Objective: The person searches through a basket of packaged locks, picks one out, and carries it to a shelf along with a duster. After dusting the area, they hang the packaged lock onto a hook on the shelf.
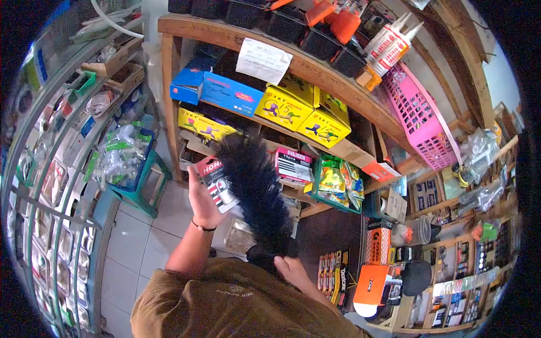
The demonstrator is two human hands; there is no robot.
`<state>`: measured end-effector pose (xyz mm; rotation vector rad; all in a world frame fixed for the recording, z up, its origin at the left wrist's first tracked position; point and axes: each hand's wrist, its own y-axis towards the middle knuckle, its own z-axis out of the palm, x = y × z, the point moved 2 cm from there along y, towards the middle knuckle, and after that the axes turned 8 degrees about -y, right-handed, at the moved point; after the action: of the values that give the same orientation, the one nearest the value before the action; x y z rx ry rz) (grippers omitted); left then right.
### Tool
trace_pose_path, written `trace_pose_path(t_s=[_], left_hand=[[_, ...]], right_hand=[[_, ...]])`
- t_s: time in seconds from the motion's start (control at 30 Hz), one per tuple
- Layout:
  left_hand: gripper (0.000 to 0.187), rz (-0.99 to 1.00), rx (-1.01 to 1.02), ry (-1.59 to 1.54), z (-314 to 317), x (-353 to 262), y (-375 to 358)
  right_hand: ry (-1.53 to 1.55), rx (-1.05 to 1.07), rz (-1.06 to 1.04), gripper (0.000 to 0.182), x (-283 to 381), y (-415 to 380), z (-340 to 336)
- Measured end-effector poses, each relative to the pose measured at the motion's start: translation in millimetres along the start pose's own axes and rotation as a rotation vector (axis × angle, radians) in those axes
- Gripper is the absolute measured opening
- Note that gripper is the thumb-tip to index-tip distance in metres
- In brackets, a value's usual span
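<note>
Duster (256, 186): dark and fluffy, it stands at a slant in front of the shelving, head far, lower end near our right hand; we judge it light, soft and yielding, best taken by the lower end so the plumes stay uncrushed.
Right hand (294, 272): our fingers close round the duster's near end; the handle itself is mostly hidden.
Blister pack (217, 187): a red and white card with a clear front, upright to the left of the duster; we judge it light, the card stiff but bendable, the plastic slick, so we do best to pinch it by the card's edges.
Left hand (204, 198): we hold the pack along its left side, palm turned toward it; we cannot tell how firm our pinch is.
Between the two: pack and plumes lie so close that we cannot tell whether they touch.
Far edges: the wooden shelf (169, 25) runs across, with yellow boxes (284, 107) and a blue box (232, 94) just beyond the plumes.
Right side: a green basket (337, 206) and an orange box (370, 286) could snag a wide sweep.
Left side: floor tiles (127, 236) give us more room, up to the green stool (147, 198).
</note>
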<state>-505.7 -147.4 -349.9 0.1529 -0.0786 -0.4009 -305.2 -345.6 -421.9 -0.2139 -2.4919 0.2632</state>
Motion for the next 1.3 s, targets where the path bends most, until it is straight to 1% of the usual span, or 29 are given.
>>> trace_pose_path(t_s=[0.03, 0.07, 0.1, 0.13, 0.17, 0.2, 0.23, 0.27, 0.33, 0.43, 0.47, 0.5, 0.53, 0.6, 0.67, 0.73, 0.8, 0.83, 0.87, 0.9, 0.93, 1.0, 1.07, 1.1, 1.13, 1.2, 1.23, 1.27, 1.3], left_hand=[[0.074, 0.034, -0.015, 0.007, 3.1, -1.4, 1.9], [0.068, 0.009, 0.149, 0.074, -5.4, -3.2, -2.3], [0.063, -0.048, 0.022, 0.091, -14.9, -11.7, 0.8], [0.058, -0.104, -0.107, 0.105, -25.5, -18.3, 3.7], [0.052, -0.089, 0.122, 0.056, -39.8, -17.0, 5.4], [0.05, -0.005, 0.065, 0.154, -33.4, -14.4, 2.2], [0.05, -0.011, 0.012, 0.103, -26.4, -15.9, -0.3], [0.05, -0.02, -0.039, 0.051, -22.2, -16.2, -0.3], [0.051, -0.055, 0.13, 0.026, -40.3, -19.6, 10.4], [0.055, -0.015, 0.171, 0.067, -1.7, -15.3, -8.4], [0.056, 0.023, 0.167, 0.101, 8.0, -13.2, -14.2], [0.059, 0.192, -0.07, 0.111, 0.4, -18.7, -15.3], [0.059, -0.066, 0.265, -0.502, 6.8, -14.9, -19.2], [0.06, 0.127, -0.028, -0.009, 11.2, -12.6, -18.4], [0.058, -0.017, 0.12, 0.081, -10.0, -12.1, -12.0], [0.06, -0.037, 0.172, 0.026, 4.3, -17.0, -16.5], [0.064, 0.132, -0.033, 0.051, 15.7, -19.5, -21.8], [0.067, 0.098, 0.049, 0.037, 15.1, -20.3, -20.1], [0.066, 0.141, 0.004, 0.08, 15.1, -18.8, -18.0], [0.064, 0.095, 0.101, 0.109, 14.1, -16.4, -18.0], [0.063, 0.046, 0.196, 0.141, 9.9, -15.0, -17.6], [0.061, -0.118, 0.194, -0.058, -19.5, -23.0, -4.1], [0.069, 0.044, 0.245, 0.052, 17.9, -12.0, -22.9], [0.074, 0.111, -0.027, 0.046, 28.7, -17.2, -25.7], [0.079, -0.069, 0.498, -0.379, 8.5, -21.4, -21.7], [0.077, 0.118, 0.105, 0.106, 29.5, -20.1, -24.0], [0.073, 0.06, 0.245, 0.148, 8.2, -23.4, -21.5], [0.074, 0.032, 0.13, 0.114, -17.9, -27.2, -11.3], [0.07, 0.037, 0.096, 0.173, -14.3, -29.6, -10.7]], right_hand=[[-0.028, 0.057, -0.114, 0.037, 2.1, 1.8, 2.1], [-0.057, 0.113, -0.23, 0.036, 3.9, 4.5, 3.7], [-0.134, 0.059, -0.361, 0.038, 4.4, 6.6, 3.4], [-0.135, 0.064, -0.371, 0.038, 12.6, 9.8, -1.7], [-0.068, 0.04, -0.23, 0.038, 24.5, 12.4, -11.1], [0.001, 0.016, -0.082, 0.039, 29.8, 12.4, -14.7], [0.005, 0.018, -0.078, 0.039, 23.7, 12.0, -8.0], [-0.04, 0.063, -0.192, 0.037, 12.4, 12.2, 4.7], [-0.199, 0.092, -0.467, 0.037, 0.1, 10.3, 28.9], [-0.107, 0.025, -0.384, 0.039, 0.0, 3.1, 21.0], [-0.029, -0.004, -0.214, 0.038, 4.9, 1.7, 13.0], [0.05, -0.035, -0.042, 0.037, 5.6, -0.2, 9.1], [0.049, -0.033, -0.045, 0.037, 5.4, -1.8, 9.7], [0.02, -0.025, -0.208, 0.036, 6.9, -1.2, 9.9], [-0.094, -0.018, -0.357, 0.036, -1.2, 3.3, 12.2], [0.025, -0.003, -0.226, 0.037, 4.9, 6.2, 5.0], [0.047, -0.033, -0.204, 0.038, 10.8, 10.9, 2.9], [0.064, -0.004, -0.165, 0.038, 7.4, 12.5, 6.1], [0.083, 0.025, -0.126, 0.038, 5.2, 14.0, 8.7], [-0.016, 0.006, -0.282, 0.038, 7.7, 14.4, 9.8], [-0.018, 0.005, -0.287, 0.038, 7.2, 14.9, 8.5], [-0.115, 0.012, -0.305, 0.039, 9.9, 12.8, 6.7], [0.003, -0.013, -0.21, 0.039, 14.5, 11.6, 3.5], [0.09, 0.0, -0.104, 0.039, 13.2, 11.9, 4.7], [0.175, 0.012, 0.001, 0.038, 11.9, 12.5, 5.9], [0.052, 0.037, -0.073, 0.038, -0.4, 15.5, 14.9], [-0.079, 0.016, -0.23, 0.038, -2.7, 16.7, 17.7], [-0.212, -0.005, -0.388, 0.039, -0.5, 17.8, 18.6], [-0.12, -0.003, -0.226, 0.038, 16.8, 16.1, 7.6]])
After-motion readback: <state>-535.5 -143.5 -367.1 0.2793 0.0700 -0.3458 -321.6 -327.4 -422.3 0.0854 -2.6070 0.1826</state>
